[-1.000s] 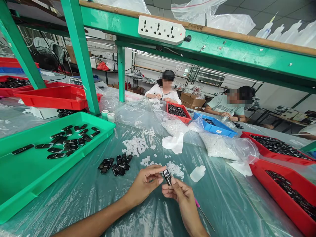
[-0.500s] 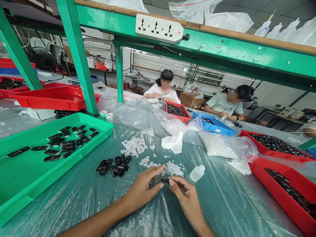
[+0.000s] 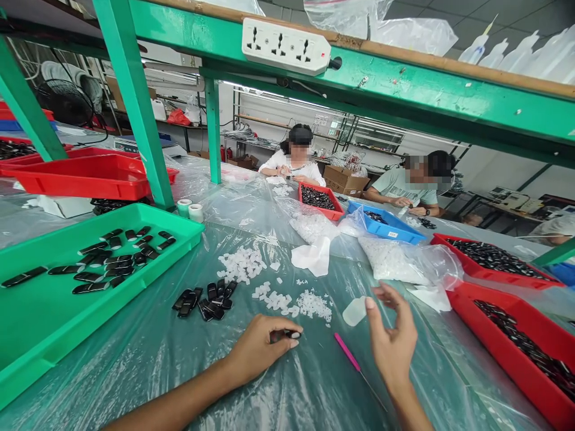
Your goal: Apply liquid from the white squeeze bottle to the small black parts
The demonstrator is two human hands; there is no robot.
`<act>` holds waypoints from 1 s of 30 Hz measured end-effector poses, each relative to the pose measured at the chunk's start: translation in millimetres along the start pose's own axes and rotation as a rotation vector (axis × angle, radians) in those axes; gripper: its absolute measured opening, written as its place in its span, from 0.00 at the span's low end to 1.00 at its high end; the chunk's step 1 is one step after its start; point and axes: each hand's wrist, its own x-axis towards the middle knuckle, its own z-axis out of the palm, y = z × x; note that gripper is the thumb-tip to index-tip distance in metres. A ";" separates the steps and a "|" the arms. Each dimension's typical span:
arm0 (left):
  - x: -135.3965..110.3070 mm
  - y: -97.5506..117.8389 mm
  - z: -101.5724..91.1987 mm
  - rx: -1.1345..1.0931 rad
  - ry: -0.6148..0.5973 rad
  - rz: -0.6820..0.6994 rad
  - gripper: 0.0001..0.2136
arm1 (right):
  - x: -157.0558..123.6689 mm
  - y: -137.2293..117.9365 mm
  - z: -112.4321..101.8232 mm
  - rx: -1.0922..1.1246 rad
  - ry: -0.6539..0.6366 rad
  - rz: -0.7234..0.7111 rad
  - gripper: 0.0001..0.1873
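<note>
My left hand [image 3: 263, 344] is closed around a small glossy black plastic piece [image 3: 279, 336], pinched between thumb and fingers above the plastic-covered table. Beside a small translucent squeeze bottle [image 3: 354, 312], my right hand [image 3: 394, 335] has its thumb and fingers apart. Its thumb covers the nozzle end of the bottle, and I cannot tell whether they touch. Between my hands lies a thin tool with a pink handle [image 3: 347, 352]. Several black pieces [image 3: 207, 300] are grouped left of my left hand. Small white bits [image 3: 314, 304] lie in piles beyond it.
A green tray [image 3: 179, 224] with black pieces stands at left. Red trays [image 3: 467, 299] hold more at right, near a bag of white bits [image 3: 390, 260]. A green shelf beam [image 3: 404, 78] with a power strip [image 3: 285, 46] crosses overhead. Two people sit opposite.
My right hand has let go of the black piece and moved right to the bottle. The black piece is now in my left hand, which has closed. The pink-handled tool has come into sight.
</note>
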 end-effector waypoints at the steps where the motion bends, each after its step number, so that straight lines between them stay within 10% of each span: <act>1: -0.1 -0.3 0.2 -0.020 0.004 -0.006 0.11 | 9.0 4.0 -4.5 -0.013 0.023 0.025 0.24; 10: -1.0 1.1 2.0 -0.082 0.013 -0.003 0.09 | 33.2 76.2 -28.5 0.115 -0.747 0.406 0.39; 15: -0.9 1.0 2.3 -0.131 -0.001 -0.001 0.08 | 24.9 85.8 -8.1 0.187 -0.753 0.398 0.20; 30: -2.1 3.3 0.3 -0.118 0.010 -0.034 0.08 | -8.7 24.6 21.1 0.637 -0.545 0.452 0.20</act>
